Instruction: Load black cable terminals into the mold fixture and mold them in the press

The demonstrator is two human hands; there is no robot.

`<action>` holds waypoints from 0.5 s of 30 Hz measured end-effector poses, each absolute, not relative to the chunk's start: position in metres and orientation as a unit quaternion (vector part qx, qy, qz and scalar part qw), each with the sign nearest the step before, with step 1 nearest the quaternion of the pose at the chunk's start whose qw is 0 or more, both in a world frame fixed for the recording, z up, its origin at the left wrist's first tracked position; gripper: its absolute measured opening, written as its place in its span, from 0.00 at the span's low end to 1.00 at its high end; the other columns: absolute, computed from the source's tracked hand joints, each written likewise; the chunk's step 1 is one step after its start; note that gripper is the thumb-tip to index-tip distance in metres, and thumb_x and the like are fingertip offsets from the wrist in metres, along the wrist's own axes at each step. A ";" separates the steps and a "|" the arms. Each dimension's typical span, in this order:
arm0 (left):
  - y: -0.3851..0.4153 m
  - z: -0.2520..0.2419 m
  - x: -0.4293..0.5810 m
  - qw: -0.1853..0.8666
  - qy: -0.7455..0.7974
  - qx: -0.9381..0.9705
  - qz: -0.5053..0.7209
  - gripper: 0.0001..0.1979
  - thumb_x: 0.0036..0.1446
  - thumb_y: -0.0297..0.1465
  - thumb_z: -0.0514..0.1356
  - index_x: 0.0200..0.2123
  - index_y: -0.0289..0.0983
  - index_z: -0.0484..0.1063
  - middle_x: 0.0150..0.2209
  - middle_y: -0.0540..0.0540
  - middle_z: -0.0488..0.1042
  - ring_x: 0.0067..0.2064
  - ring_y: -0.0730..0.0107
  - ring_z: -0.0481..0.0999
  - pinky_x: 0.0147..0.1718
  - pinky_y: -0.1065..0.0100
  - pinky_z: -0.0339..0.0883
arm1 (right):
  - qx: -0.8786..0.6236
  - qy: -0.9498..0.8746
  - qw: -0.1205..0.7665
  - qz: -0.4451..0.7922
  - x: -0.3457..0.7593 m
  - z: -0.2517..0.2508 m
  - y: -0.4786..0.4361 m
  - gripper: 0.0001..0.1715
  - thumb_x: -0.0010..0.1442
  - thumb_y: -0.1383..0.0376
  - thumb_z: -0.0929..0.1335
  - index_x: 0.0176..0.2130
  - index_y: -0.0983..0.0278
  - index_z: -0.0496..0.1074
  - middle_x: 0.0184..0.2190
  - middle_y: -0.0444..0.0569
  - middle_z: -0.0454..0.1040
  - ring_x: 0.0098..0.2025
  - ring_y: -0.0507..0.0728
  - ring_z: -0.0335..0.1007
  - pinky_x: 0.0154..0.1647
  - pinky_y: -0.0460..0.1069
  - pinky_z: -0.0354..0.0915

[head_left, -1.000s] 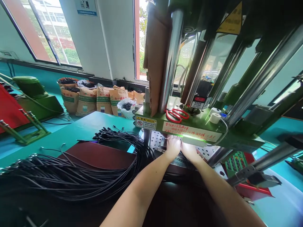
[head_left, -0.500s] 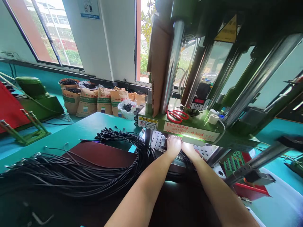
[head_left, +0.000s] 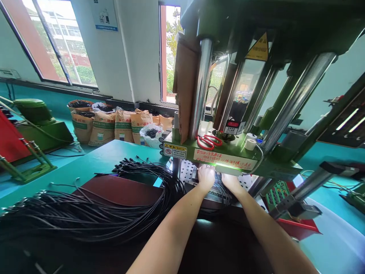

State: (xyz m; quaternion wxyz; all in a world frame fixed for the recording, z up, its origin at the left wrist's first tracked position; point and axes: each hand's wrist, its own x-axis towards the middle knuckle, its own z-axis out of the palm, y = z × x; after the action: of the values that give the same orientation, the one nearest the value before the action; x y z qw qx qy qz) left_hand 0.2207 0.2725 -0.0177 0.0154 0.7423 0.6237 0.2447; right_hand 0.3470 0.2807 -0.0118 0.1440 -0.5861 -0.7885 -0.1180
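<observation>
Both of my arms reach under the green plate of a press machine (head_left: 188, 142). My left hand (head_left: 206, 176) is over the lit mould area, its fingers curled and pointing away; what they hold is hidden. Just to its right, my right hand (head_left: 230, 180) reaches under the plate's front edge, which covers its fingers. Thin black cables (head_left: 221, 192) run out toward me between the two hands. Beneath the hands lies a metal plate full of holes (head_left: 186, 171).
A large bundle of black cables (head_left: 94, 213) covers the bench at left, partly over a dark red board (head_left: 122, 188). Red-handled scissors (head_left: 209, 142) and white tape rolls (head_left: 250, 144) lie on the press plate. Thick steel columns (head_left: 202, 87) flank the work area. Paper sacks (head_left: 105, 127) stand by the wall.
The view has tilted and shifted slightly, so the press sits a little further left. Both hands stay under the plate, with the gap between them a little wider and more cables showing there.
</observation>
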 end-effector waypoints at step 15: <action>0.282 -0.013 0.196 0.034 0.552 0.816 0.170 0.14 0.52 0.23 0.50 0.37 0.36 0.73 0.37 0.42 0.74 0.42 0.63 0.72 0.41 0.65 0.64 | -0.606 -0.785 0.062 -0.113 0.325 -0.020 0.268 0.11 0.62 0.66 0.62 0.41 0.70 0.69 0.40 0.54 0.72 0.40 0.56 0.69 0.43 0.54 0.64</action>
State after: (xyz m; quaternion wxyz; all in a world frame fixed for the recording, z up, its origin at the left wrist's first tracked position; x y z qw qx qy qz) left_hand 0.1958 0.2817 -0.0130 0.0343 0.8157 0.5520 0.1696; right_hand 0.3249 0.2682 -0.0205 0.0623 -0.6056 -0.7852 -0.1128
